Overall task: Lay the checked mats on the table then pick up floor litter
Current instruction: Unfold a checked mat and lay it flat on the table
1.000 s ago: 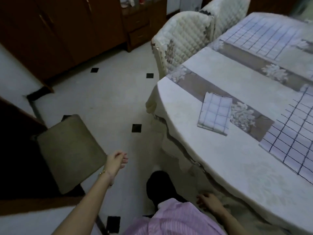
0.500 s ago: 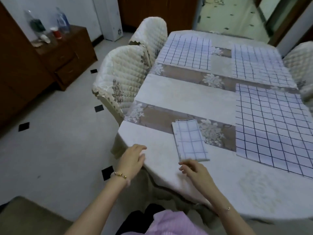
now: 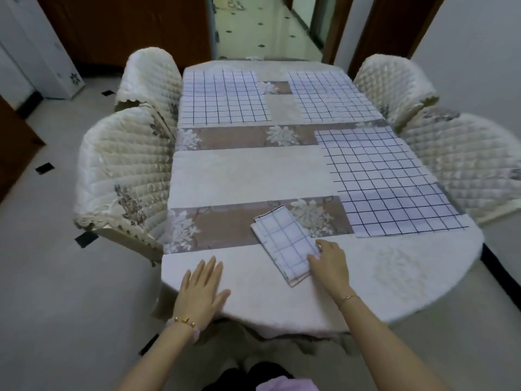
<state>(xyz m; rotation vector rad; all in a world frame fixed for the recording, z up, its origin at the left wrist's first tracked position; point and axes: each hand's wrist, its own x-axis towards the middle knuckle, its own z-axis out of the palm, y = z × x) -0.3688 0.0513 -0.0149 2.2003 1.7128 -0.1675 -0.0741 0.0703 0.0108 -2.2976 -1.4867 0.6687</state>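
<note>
A folded checked mat (image 3: 284, 244) lies near the front edge of the cloth-covered table (image 3: 242, 173). My right hand (image 3: 329, 261) rests on the mat's right near corner, fingers curled at its edge. My left hand (image 3: 201, 289) lies flat and open on the tablecloth, left of the mat. Three checked mats are spread flat: one at the right (image 3: 389, 182), one at the far left (image 3: 222, 97), one at the far right (image 3: 332, 94).
Quilted cream chairs stand on both sides: two at the left (image 3: 124, 176) (image 3: 149, 77), two at the right (image 3: 462, 165) (image 3: 392, 86). Pale tiled floor (image 3: 56, 277) with small black squares surrounds the table. An open doorway (image 3: 262, 26) lies beyond the far end.
The view swung from the floor up to face the table. Both hands rose onto the table; the left hand flattened on the cloth and the right hand reached the folded mat's corner.
</note>
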